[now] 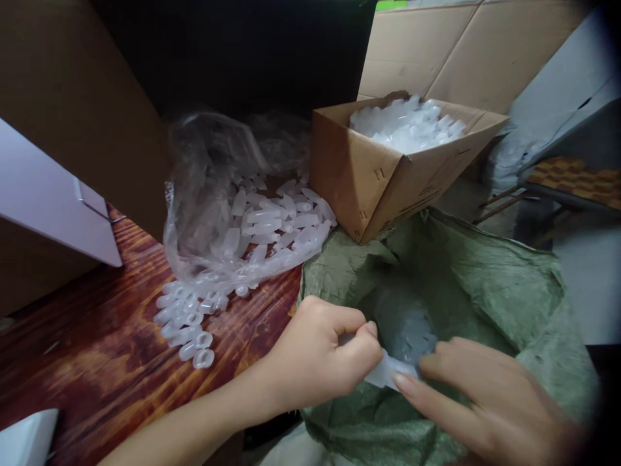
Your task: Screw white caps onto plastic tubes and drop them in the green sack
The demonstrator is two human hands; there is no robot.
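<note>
A large, dark black panel [242, 52] stands left of tan cardboard sheets [422, 45]; far right, apparently a brown-patterned seat [577, 180].

From where I stand, the table [123, 382] is streaked wood with a glossy finish. The bag [191, 226] is thin, shiny, crinkled film; the tubes [264, 227], smooth, milky plastic. The box [342, 175] is matt brown cardboard. The sack [490, 278], wrinkled and faintly sheeny, is probably woven plastic.

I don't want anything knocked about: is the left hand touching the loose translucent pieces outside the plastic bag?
Apart. The head view shows the reddish wooden tabletop between the left hand and those translucent pieces.
</note>
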